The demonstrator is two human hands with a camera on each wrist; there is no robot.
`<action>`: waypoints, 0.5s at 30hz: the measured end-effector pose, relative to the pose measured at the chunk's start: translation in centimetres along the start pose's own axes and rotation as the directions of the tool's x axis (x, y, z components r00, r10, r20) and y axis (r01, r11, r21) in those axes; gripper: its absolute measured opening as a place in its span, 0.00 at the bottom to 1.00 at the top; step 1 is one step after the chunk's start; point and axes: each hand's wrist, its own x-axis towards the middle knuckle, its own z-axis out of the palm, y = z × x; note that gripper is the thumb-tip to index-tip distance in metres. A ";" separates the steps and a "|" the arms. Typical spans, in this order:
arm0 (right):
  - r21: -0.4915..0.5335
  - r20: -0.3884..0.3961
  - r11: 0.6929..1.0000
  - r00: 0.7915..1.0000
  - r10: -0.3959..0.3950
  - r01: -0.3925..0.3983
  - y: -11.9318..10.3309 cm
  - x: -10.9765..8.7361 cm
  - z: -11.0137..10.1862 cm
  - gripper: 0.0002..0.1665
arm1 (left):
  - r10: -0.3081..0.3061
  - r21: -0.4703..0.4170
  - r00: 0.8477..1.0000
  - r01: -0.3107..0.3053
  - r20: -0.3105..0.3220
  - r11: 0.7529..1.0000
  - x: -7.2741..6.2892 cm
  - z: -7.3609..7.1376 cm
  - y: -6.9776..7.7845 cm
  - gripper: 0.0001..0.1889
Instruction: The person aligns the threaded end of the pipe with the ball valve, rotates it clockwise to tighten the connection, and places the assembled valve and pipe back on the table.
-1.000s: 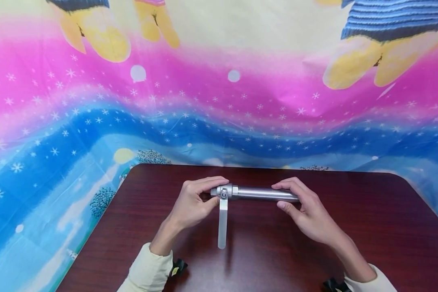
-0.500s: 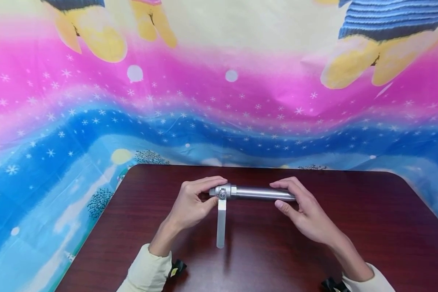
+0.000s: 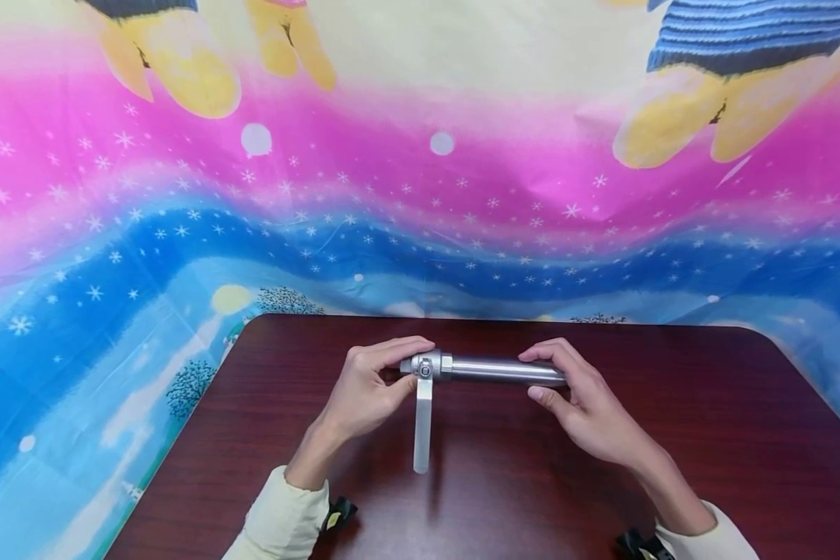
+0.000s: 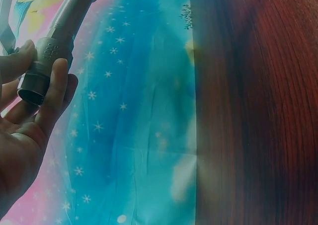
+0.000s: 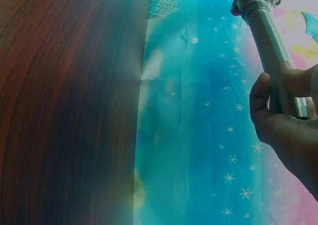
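Observation:
A silvery metal ball valve (image 3: 430, 364) is joined to a smooth steel pipe (image 3: 490, 369), both held level above the table in the head view. My left hand (image 3: 364, 389) grips the valve's left end between thumb and fingers. Its flat lever handle (image 3: 423, 428) points toward me, square to the pipe. With thumb and fingers curled round it, my right hand (image 3: 598, 412) holds the pipe's right end and covers its tip. The left wrist view shows the valve's hollow open end (image 4: 33, 90); in the right wrist view, fingers (image 5: 259, 96) wrap the pipe.
A dark reddish-brown wooden table (image 3: 518, 498) with rounded far corners lies below the hands. Behind it hangs a colourful printed cloth (image 3: 392, 202) with snowflakes, close against the table's far edge. Black straps (image 3: 339, 515) are at both wrists, beside the pale sleeves (image 3: 280, 509).
The head view has shifted very slightly, carrying the whole scene a little to the left. Both hands keep the same grips on the valve and pipe.

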 end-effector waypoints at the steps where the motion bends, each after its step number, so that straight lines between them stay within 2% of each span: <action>1: 0.001 0.000 1.000 1.000 0.003 -0.003 0.0 0.0 0.0 0.29 | -0.001 -0.001 1.000 0.001 -0.001 1.000 0.0 0.0 0.0 0.24; 9: 0.019 0.036 0.997 0.997 0.075 -0.076 0.1 0.0 -0.1 0.26 | 0.000 -0.002 1.000 0.000 0.004 1.000 0.0 -0.1 0.0 0.24; 15: 0.033 0.053 0.995 0.994 0.094 -0.095 0.2 -0.1 -0.2 0.22 | -0.011 -0.005 1.000 0.011 0.009 1.000 0.0 -0.1 0.0 0.24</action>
